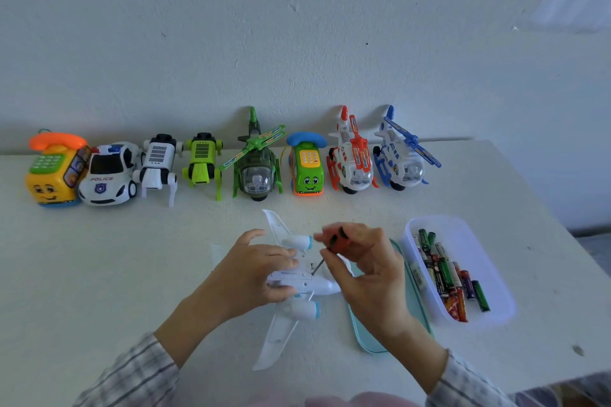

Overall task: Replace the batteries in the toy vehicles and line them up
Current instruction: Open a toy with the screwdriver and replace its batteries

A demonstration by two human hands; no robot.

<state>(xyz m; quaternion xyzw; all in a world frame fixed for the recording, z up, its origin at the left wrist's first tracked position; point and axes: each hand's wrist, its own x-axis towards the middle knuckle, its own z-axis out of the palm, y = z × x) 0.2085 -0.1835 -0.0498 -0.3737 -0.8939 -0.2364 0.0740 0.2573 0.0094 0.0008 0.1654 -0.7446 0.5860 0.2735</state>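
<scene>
Eight toys line the table [99, 258] edge; left hand [254, 271] grips one white toy airplane [297, 277], right hand [367, 261] grips one screwdriver [334, 244].

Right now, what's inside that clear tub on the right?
The tub holds a loose heap of batteries, green, red, black and purple among them. Those on top show; any lying beneath are covered. A teal lid lies beside it, partly hidden by the right hand.

Left hand [258, 269] at seven o'clock, palm down, fingers curled over a white toy plane [297, 277], forearm running back to lower left, right hand [367, 266] at five o'clock, fingertips pinching a screwdriver [334, 246] upright, checked sleeves on both wrists
</scene>
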